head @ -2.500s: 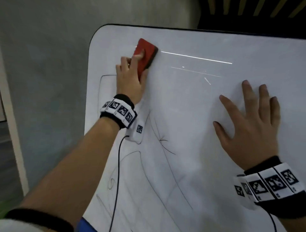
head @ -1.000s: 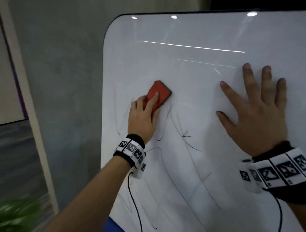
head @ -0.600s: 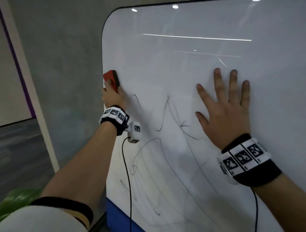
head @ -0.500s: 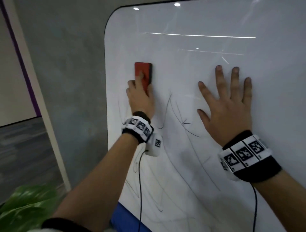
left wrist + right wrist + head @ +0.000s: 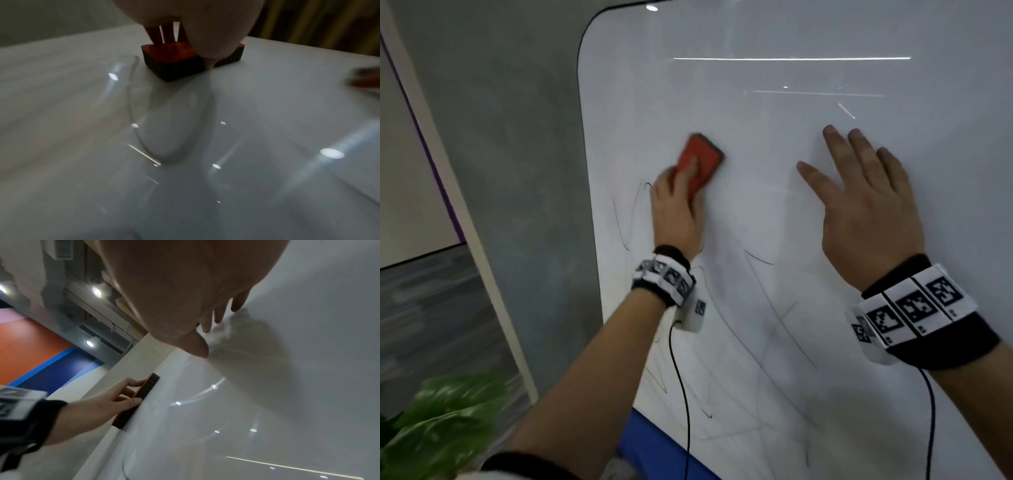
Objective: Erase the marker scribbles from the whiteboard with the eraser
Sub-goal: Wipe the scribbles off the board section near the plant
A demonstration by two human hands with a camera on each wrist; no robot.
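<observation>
Two hands on the whiteboard (image 5: 774, 212): left hand (image 5: 678, 209), its grip closed on the red eraser (image 5: 700, 159) at upper left; right hand (image 5: 866, 209) flat, fingers spread. Remaining scribbles (image 5: 774, 318) lie lower; overlapping, firmly pressed strokes would clear them best.

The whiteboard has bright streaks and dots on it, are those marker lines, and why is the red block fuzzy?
Head view: the streaks on the whiteboard are reflected ceiling lights, not ink; the eraser and left hand are smeared by motion blur. Left wrist view: dim, with glare dots over a curved scribble. Right wrist view: the right hand casts a soft shadow on the board.
</observation>
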